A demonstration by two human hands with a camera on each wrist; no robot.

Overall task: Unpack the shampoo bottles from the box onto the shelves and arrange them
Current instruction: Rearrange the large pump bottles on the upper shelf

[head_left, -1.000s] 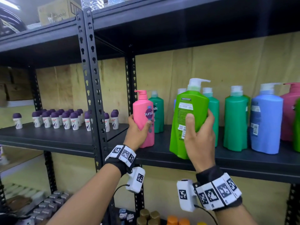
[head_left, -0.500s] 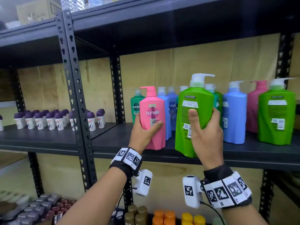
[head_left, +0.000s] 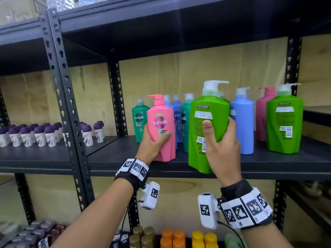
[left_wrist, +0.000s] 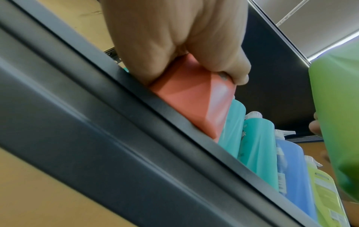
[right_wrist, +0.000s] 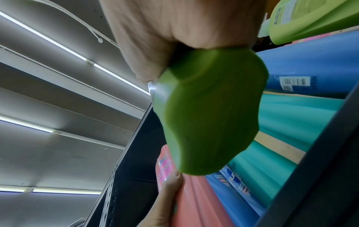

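A pink Sunsilk pump bottle [head_left: 162,126] stands upright at the front of the dark shelf [head_left: 268,163], and my left hand [head_left: 154,142] grips its lower left side. The left wrist view shows the pink bottle's base [left_wrist: 196,98] sitting on the shelf edge under my left hand [left_wrist: 174,40]. My right hand [head_left: 222,145] holds a large light-green pump bottle [head_left: 207,126] from behind, back label facing me, its base hanging past the shelf's front edge. The green bottle's underside [right_wrist: 209,110] is in the air in the right wrist view, held by my right hand [right_wrist: 170,30].
Behind stand teal bottles [head_left: 138,122], blue bottles [head_left: 241,122], a darker pink bottle [head_left: 263,111] and another light-green bottle [head_left: 284,122]. Several purple-capped roll-ons [head_left: 41,135] fill the left bay beyond a perforated upright [head_left: 68,108]. Orange and yellow bottles [head_left: 188,238] sit on the shelf below.
The view has swung left to right along the shelf. The pink bottle now stands closer to the green one, in front of the blue and teal bottles; both hands keep their hold.
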